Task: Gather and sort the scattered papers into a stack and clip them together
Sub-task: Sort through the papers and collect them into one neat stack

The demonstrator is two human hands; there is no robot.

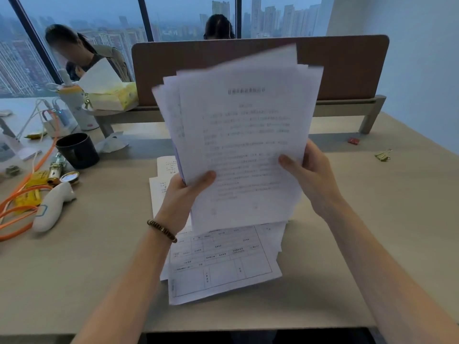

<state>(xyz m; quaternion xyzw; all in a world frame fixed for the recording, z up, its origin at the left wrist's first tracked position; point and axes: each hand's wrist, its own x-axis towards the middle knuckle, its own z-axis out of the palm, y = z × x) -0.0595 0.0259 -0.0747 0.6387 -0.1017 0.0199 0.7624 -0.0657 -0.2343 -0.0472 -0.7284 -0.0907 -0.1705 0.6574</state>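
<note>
I hold an uneven bundle of printed white papers point(243, 135) upright above the desk, its sheets fanned out at the top and left. My left hand point(185, 192) grips the bundle's lower left edge, thumb on the front. My right hand point(309, 170) grips its lower right edge. Beneath the bundle, more sheets lie flat on the desk, topped by a form with a table grid point(223, 264). Further sheets point(162, 175) peek out to the left. A gold binder clip point(383, 155) lies at the far right of the desk.
A brown divider panel point(347, 68) stands across the desk's back. At left are a black mug point(78, 150), orange cables point(22, 209), a white handheld device point(53, 207), a tissue box point(111, 95) and a bottle point(74, 105). A small red item point(353, 141) lies near the clip. Two people sit beyond the divider.
</note>
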